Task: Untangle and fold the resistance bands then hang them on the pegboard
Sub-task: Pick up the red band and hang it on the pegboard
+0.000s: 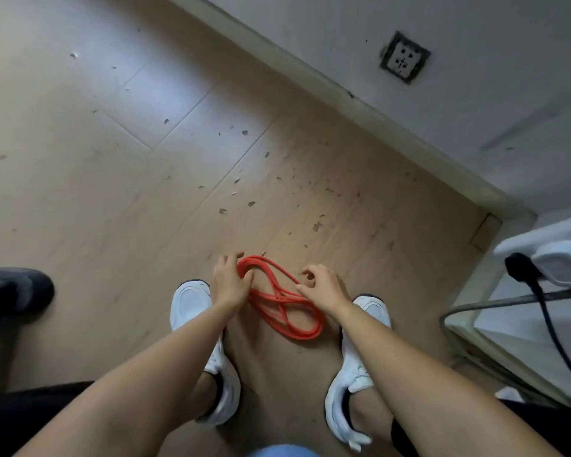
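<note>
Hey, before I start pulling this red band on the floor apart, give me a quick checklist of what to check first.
1. Left hand grips the band: ok, its fingers curl round the looped far end.
2. Right hand has a strand: cannot tell, its curled fingers are right at one strand.
3. Band free of the shoes: ok, it lies on the floor between them, under neither.
4. Band untangled: not ok, the strands cross in a figure eight.
5. Black cable away from the band: ok, it is well off to the right.
6. Pegboard within reach: cannot tell, it is not in view.
</note>
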A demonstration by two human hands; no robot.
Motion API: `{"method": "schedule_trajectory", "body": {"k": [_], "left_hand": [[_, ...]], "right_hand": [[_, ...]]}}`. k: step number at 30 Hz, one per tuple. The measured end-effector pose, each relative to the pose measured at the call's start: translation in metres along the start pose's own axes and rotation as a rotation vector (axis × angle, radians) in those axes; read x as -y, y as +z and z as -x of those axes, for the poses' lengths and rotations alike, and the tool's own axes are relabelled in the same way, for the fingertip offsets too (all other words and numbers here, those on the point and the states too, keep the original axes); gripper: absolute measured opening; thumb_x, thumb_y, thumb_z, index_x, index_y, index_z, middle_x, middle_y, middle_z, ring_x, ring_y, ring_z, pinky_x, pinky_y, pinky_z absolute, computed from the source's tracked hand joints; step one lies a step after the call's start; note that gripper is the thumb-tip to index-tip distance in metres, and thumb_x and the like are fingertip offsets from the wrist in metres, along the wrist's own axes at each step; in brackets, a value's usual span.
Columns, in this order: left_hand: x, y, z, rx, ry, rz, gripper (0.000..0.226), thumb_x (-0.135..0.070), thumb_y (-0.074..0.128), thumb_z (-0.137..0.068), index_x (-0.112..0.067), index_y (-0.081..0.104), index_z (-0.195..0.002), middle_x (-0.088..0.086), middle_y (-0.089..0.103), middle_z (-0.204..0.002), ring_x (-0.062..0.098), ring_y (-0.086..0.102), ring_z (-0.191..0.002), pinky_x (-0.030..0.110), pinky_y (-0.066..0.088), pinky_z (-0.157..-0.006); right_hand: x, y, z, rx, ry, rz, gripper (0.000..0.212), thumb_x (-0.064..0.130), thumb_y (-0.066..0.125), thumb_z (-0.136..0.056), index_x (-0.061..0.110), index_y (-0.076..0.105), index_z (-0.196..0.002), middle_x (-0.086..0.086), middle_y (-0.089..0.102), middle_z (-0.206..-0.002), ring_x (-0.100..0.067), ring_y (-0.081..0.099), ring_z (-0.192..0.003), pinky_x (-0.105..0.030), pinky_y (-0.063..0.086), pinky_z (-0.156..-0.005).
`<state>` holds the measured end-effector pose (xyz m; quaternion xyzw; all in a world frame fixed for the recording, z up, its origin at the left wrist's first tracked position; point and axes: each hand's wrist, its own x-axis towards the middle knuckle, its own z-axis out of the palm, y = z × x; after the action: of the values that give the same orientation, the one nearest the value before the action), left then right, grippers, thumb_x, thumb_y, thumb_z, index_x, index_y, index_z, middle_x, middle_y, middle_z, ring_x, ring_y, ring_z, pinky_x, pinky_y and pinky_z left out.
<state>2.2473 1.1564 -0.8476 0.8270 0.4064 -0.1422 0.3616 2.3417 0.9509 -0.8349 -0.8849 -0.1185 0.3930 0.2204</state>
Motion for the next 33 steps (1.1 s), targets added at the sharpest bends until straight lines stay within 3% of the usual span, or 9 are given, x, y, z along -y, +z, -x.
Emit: {"method": "schedule_trajectory", "body": {"k": [5, 9, 11, 16, 19, 22, 27, 30, 33], "left_hand": [[0.016, 0.016, -0.008, 0.062, -0.057, 0.029, 0.05, -0.023, 0.073, -0.087, -0.018, 0.057, -0.134, 0.009, 0.058, -0.124, 0.028, 0.056, -0.117, 0.039, 0.045, -0.1], [0.012, 0.01, -0.009, 0.158, -0.113, 0.191, 0.012, -0.011, 0.074, -0.084, -0.019, 0.068, -0.091, -0.002, 0.065, -0.079, 0.018, 0.062, -0.075, 0.028, 0.047, -0.07], [0.008, 0.005, -0.009, 0.255, -0.068, 0.291, 0.018, 0.0, 0.071, -0.085, -0.016, 0.065, -0.079, -0.001, 0.064, -0.071, 0.014, 0.059, -0.067, 0.022, 0.048, -0.061], [-0.011, -0.017, -0.005, 0.395, 0.09, 0.343, 0.017, 0.005, 0.076, -0.083, -0.008, 0.069, -0.092, 0.004, 0.069, -0.074, 0.001, 0.064, -0.061, 0.018, 0.051, -0.064], [-0.032, -0.028, -0.002, 0.423, 0.203, 0.319, 0.02, 0.004, 0.079, -0.081, -0.006, 0.069, -0.094, 0.007, 0.07, -0.078, 0.005, 0.066, -0.065, 0.019, 0.053, -0.066], [-0.058, -0.045, 0.004, 0.481, 0.35, 0.243, 0.02, 0.0, 0.082, -0.08, -0.007, 0.073, -0.096, 0.011, 0.076, -0.088, 0.013, 0.071, -0.076, 0.024, 0.058, -0.072], [-0.102, -0.071, 0.03, 0.448, 0.533, 0.108, 0.021, -0.004, 0.079, -0.083, -0.003, 0.072, -0.103, 0.01, 0.075, -0.095, 0.015, 0.073, -0.084, 0.026, 0.061, -0.078], [-0.123, -0.091, 0.045, 0.401, 0.614, 0.092, 0.022, -0.002, 0.081, -0.08, -0.002, 0.072, -0.1, 0.014, 0.075, -0.09, 0.024, 0.074, -0.082, 0.037, 0.063, -0.075], [-0.148, -0.118, 0.062, 0.344, 0.669, 0.039, 0.023, -0.006, 0.084, -0.077, -0.011, 0.074, -0.097, 0.006, 0.077, -0.082, 0.019, 0.075, -0.075, 0.035, 0.061, -0.069]], "right_hand": [[-0.004, 0.031, 0.0, 0.016, -0.051, -0.026, 0.052, 0.041, 0.079, -0.079, 0.025, 0.064, -0.127, 0.001, 0.063, -0.118, -0.021, 0.063, -0.108, -0.032, 0.05, -0.091], [-0.005, 0.036, -0.001, -0.021, -0.036, -0.06, 0.062, 0.042, 0.081, -0.076, 0.023, 0.062, -0.132, -0.001, 0.063, -0.115, -0.024, 0.063, -0.109, -0.032, 0.049, -0.093], [-0.003, 0.031, -0.003, -0.019, -0.042, -0.098, 0.069, 0.037, 0.083, -0.078, 0.021, 0.057, -0.14, -0.004, 0.062, -0.117, -0.024, 0.062, -0.11, -0.027, 0.044, -0.093], [0.015, 0.012, -0.009, -0.072, -0.146, -0.056, 0.084, 0.044, 0.085, -0.074, 0.039, 0.047, -0.149, -0.004, 0.045, -0.123, -0.023, 0.046, -0.121, -0.035, 0.042, -0.108], [0.035, -0.017, -0.008, -0.047, -0.238, 0.119, 0.063, 0.048, 0.083, -0.075, 0.04, 0.061, -0.134, 0.0, 0.041, -0.123, -0.021, 0.035, -0.121, -0.038, 0.037, -0.108], [0.049, -0.046, -0.004, 0.035, -0.253, 0.172, 0.024, 0.047, 0.079, -0.08, 0.034, 0.066, -0.095, 0.006, 0.053, -0.113, -0.018, 0.037, -0.117, -0.043, 0.032, -0.103], [0.068, -0.093, 0.02, 0.169, -0.265, 0.074, 0.026, 0.02, 0.084, -0.078, 0.03, 0.061, -0.078, 0.006, 0.064, -0.076, -0.011, 0.063, -0.071, -0.03, 0.048, -0.071], [0.082, -0.12, 0.042, 0.17, -0.319, 0.055, 0.02, 0.012, 0.082, -0.078, 0.026, 0.068, -0.073, 0.012, 0.057, -0.058, 0.003, 0.052, -0.052, -0.014, 0.042, -0.056], [0.098, -0.145, 0.063, 0.074, -0.351, 0.066, 0.011, 0.014, 0.082, -0.077, 0.015, 0.073, -0.07, 0.009, 0.045, -0.051, -0.001, 0.04, -0.048, -0.022, 0.034, -0.053]]}}
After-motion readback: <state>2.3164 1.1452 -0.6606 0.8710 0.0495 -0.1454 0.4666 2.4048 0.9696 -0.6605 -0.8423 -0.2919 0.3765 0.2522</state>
